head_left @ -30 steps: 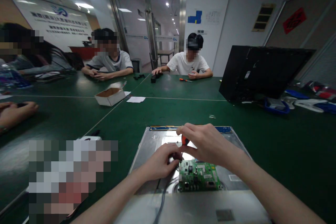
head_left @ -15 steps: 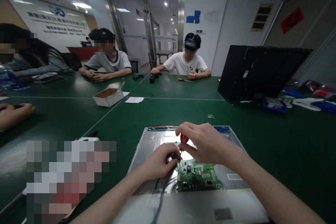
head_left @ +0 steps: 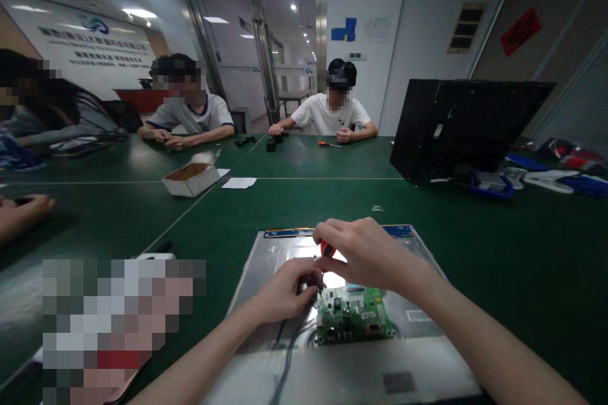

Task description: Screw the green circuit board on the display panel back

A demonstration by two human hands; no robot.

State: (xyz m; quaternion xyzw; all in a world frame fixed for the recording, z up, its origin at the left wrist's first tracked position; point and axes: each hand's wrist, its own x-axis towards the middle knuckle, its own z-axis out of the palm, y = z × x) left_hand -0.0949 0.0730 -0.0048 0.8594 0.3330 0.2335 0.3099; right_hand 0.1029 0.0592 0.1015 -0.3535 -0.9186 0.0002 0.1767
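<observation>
A green circuit board (head_left: 354,316) lies on the silver metal back of a display panel (head_left: 418,354). My right hand (head_left: 363,253) is closed round the red and black handle of a screwdriver (head_left: 327,248), held upright with its tip at the board's upper left corner. Beside that tip, my left hand (head_left: 289,291) has its fingers curled and pinched together at the board's edge; what they hold is hidden. A grey cable (head_left: 287,361) runs from near the board down over the panel. Along the panel's far edge is a narrow blue circuit strip (head_left: 399,231).
A black monitor (head_left: 465,130) stands at the right, near a blue tray (head_left: 491,183). An open white box (head_left: 190,178) and paper (head_left: 239,183) lie ahead to the left. Several people sit round the green table (head_left: 304,199). An orange screwdriver (head_left: 329,144) lies at the far side.
The view has shifted slightly, moving everything a little to the left. My right hand has turned the screwdriver handle a little; both hands stay at the board's corner.
</observation>
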